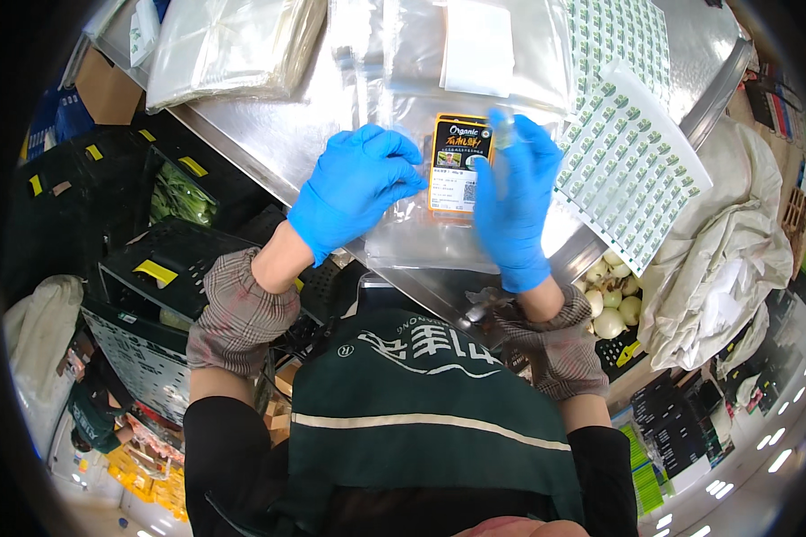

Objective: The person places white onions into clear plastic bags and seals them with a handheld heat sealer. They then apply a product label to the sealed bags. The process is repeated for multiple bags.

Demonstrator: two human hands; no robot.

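Note:
My left hand (359,188), in a blue glove, rests over clear plastic bags (410,238) with its bent fingertips by the left edge of a black, white and orange product label (451,191). Whether those fingers pinch plastic is unclear. At the label's right side is my blue-gloved right hand (520,194), blurred, thumb and forefinger apart. A small, pale, see-through piece (504,131) shows by its forefinger; how it is held cannot be made out. To the right, a sheet of small green-printed stickers (635,168) hangs partly over the table edge.
A thick stack of clear bags (235,47) and a white paper (478,50) lie on the metal table (309,141). Another sticker sheet (621,40) is behind. Onions (611,309) sit below right, near a pale sack (719,248). Black crates (168,268) stand left; one holds leafy greens (181,194).

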